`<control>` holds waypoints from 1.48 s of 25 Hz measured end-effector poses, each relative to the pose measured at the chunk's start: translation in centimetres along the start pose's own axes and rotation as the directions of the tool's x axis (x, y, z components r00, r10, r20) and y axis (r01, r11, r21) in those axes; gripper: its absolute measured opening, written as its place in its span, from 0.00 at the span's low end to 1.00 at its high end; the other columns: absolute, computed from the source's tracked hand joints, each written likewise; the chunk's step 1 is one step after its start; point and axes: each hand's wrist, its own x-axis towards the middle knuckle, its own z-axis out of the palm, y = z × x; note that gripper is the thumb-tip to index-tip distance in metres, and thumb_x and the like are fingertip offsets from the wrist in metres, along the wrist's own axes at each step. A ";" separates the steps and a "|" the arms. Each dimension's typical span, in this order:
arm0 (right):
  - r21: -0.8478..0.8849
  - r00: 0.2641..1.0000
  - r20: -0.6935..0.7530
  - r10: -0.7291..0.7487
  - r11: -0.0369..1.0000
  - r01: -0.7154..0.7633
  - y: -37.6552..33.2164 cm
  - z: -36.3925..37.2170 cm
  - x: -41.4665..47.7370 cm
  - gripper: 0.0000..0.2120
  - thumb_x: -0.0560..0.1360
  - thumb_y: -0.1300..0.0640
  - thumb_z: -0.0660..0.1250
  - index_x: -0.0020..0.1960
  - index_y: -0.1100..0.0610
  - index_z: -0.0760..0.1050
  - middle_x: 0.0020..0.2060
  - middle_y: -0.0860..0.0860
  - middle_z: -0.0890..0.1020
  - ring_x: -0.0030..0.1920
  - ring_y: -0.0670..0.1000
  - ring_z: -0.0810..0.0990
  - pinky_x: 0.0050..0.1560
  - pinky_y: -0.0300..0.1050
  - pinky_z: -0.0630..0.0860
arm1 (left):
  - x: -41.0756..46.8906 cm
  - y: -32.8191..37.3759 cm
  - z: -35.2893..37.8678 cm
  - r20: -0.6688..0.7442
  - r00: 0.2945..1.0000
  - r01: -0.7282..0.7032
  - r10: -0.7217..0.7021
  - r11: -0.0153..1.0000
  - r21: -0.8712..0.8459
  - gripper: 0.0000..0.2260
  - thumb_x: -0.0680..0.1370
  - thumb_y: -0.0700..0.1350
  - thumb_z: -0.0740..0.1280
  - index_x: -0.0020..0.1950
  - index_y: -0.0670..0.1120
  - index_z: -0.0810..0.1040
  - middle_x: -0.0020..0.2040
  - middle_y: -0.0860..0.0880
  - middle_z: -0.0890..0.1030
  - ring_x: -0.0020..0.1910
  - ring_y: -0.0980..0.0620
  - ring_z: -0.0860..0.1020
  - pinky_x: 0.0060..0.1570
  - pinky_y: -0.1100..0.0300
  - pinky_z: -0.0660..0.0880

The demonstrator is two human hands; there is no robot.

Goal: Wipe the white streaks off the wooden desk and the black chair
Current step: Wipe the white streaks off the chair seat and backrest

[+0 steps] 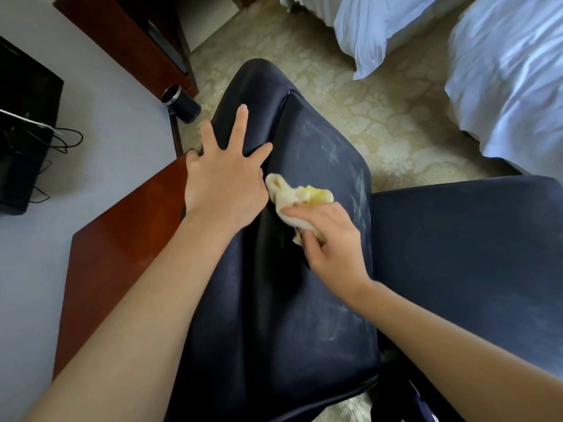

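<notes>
Step in hand: chair wipe, mid-job. The desk can't be judged from here.

- Left hand [222, 184]: centre-left of frame, fingers straight and spread, flat on the black chair [274, 300]. Holds nothing; looks like it's bracing the chair.
- Right hand [329, 239]: centre frame, fingers curled round a bunched yellow cloth [292, 196], pressing it onto the chair's padded panel. The cloth's free end sits just beside the left hand.
- Hands are close but not touching, as far as I can tell.
- White streaks [361, 190]: smeared up the panel's right edge, right of the cloth. A fainter hazy patch sits lower centre, towards the panel's near corner. The cloth is on neither.
- Wooden desk [122, 226]: red-brown top, left of the chair and touching or just beside it. No streaks readable on the visible part, and glare makes it hard to tell.

Next move, my read: keep the left hand as brace and sweep the cloth right across the edge streaks with firm pressure. Then work down to the lower haze. The marks look smeared rather than lifted, so a fresh fold of cloth likely helps. Then check the desk.

Also in view: black cup [181, 103] on the carpet [365, 102] upper left, white bedding [502, 86] upper right.
</notes>
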 end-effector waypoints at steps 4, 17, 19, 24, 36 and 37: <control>0.058 0.971 0.075 -0.228 0.973 0.224 -0.7 -1.0 -3.9 0.17 0.68 0.73 0.65 0.52 0.59 0.82 0.47 0.51 0.82 0.46 0.52 0.77 0.52 0.38 0.71 | -0.1 0.1 0.0 -0.024 1.000 0.004 -0.004 1.000 0.012 0.22 0.82 0.52 0.52 0.76 0.60 0.55 0.78 0.49 0.38 0.74 0.33 0.47 0.64 0.40 0.64; -0.159 1.000 0.001 0.021 0.987 -0.021 3.2 1.2 5.0 0.10 0.76 0.60 0.62 0.56 0.57 0.76 0.48 0.54 0.77 0.48 0.53 0.74 0.49 0.36 0.67 | -0.3 0.2 -0.2 -0.020 1.000 0.004 -0.003 1.000 0.016 0.23 0.81 0.51 0.52 0.76 0.61 0.55 0.78 0.49 0.37 0.74 0.33 0.47 0.63 0.42 0.63; -0.205 0.988 -0.063 0.138 0.967 -0.148 3.8 1.7 8.0 0.10 0.76 0.61 0.62 0.57 0.57 0.75 0.48 0.54 0.77 0.48 0.54 0.75 0.45 0.40 0.67 | -0.3 0.2 -0.1 -0.021 1.000 0.007 -0.007 1.000 0.012 0.23 0.81 0.50 0.53 0.76 0.61 0.55 0.78 0.49 0.37 0.74 0.33 0.47 0.64 0.42 0.63; -0.166 0.865 -0.194 0.462 0.854 -0.493 5.9 1.8 14.2 0.15 0.76 0.63 0.60 0.61 0.53 0.70 0.57 0.52 0.76 0.55 0.53 0.74 0.47 0.40 0.65 | -0.2 0.2 0.0 -0.023 1.000 0.009 -0.009 1.000 0.009 0.23 0.80 0.51 0.53 0.76 0.62 0.55 0.78 0.49 0.37 0.74 0.34 0.47 0.66 0.41 0.64; 0.030 0.988 0.036 0.150 0.988 -0.151 3.3 0.4 5.5 0.17 0.71 0.69 0.64 0.56 0.54 0.76 0.51 0.37 0.76 0.52 0.45 0.74 0.56 0.30 0.67 | -0.2 0.0 0.1 -0.016 1.000 0.012 -0.011 1.000 0.022 0.24 0.80 0.51 0.53 0.76 0.61 0.55 0.78 0.49 0.37 0.74 0.34 0.47 0.64 0.42 0.64; 0.047 0.986 0.086 0.141 0.988 -0.146 3.2 -0.1 4.3 0.18 0.70 0.69 0.64 0.55 0.52 0.77 0.49 0.34 0.76 0.51 0.44 0.74 0.54 0.28 0.67 | -0.2 0.0 0.1 -0.016 1.000 0.014 -0.014 1.000 0.027 0.24 0.80 0.50 0.53 0.76 0.61 0.55 0.78 0.49 0.36 0.74 0.34 0.47 0.64 0.42 0.64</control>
